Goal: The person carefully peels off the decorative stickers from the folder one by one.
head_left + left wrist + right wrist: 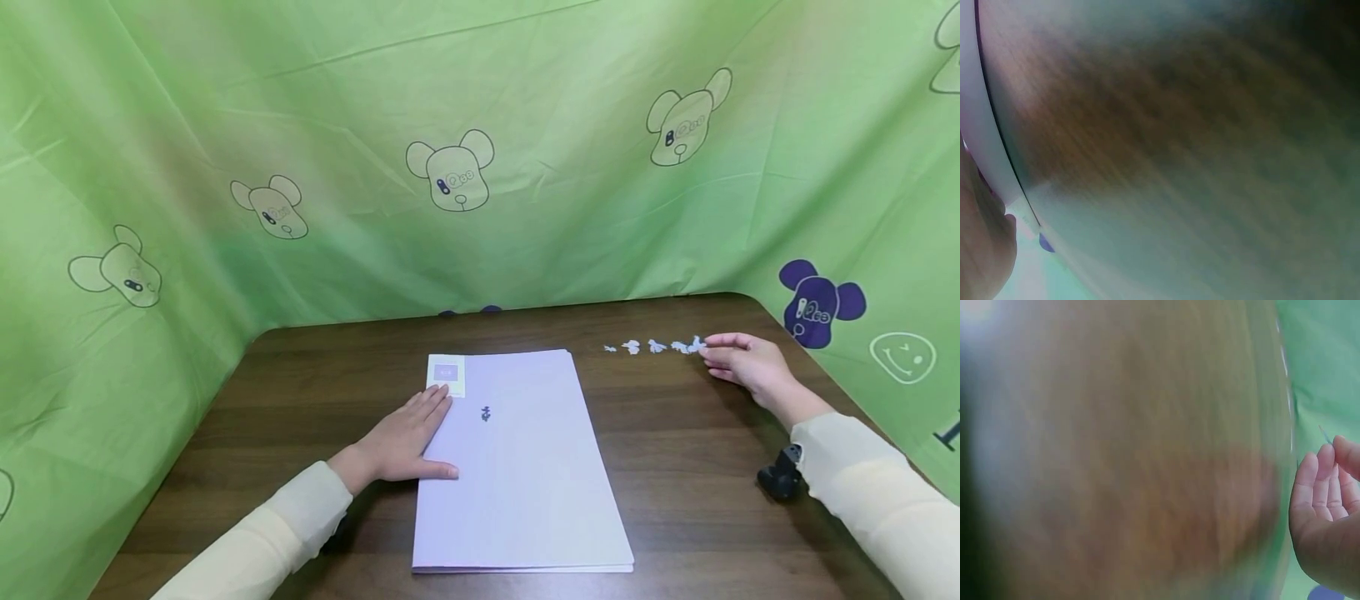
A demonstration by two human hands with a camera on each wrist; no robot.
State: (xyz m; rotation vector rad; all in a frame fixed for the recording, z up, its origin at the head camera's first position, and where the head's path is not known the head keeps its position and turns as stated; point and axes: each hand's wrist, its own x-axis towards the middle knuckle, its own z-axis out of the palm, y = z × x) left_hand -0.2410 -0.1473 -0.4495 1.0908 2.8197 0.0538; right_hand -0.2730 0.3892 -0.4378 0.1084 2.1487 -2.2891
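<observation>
Sleeves: nearest us, a pale left sleeve (277, 525) and a pale right sleeve (862, 475) extend over the brown desk (322, 383).
Left hand: we see the left hand (405, 437) palm down across the left edge of the paper stack (525, 500), fingers straight and close together, thumb spread away, fingertips at the corner label (447, 372).
Right hand: the right hand (750, 367) pinches the end scrap (698, 343) between thumb and fingers; we cannot tell whether that piece touches the desk.
Scraps: small white scraps (632, 347) form a row right of the paper's far end.
Paper: we find it between the hands, a dark mark (486, 413) near its label.
Backdrop: green cloth (360, 250) printed with cartoon heads hangs behind.
</observation>
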